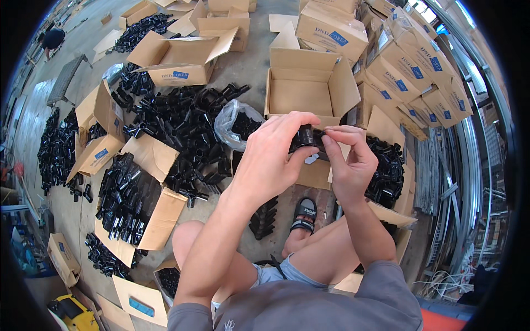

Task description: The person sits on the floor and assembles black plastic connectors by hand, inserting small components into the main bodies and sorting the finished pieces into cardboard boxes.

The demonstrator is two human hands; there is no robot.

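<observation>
a black part (303, 139) sits up in the air, gripped between two bare hands.
the left hand (270, 146) curls round its thick body, thumb below, while the right hand (350, 163) pinches its narrower end; the long axis runs roughly crosswise, that end pointing right. it overlaps the near edge of the open carton (298, 94); the left end is hidden.

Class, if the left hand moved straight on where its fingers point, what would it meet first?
Likely the right hand, just right of the held black part, though depth is unclear.
</observation>
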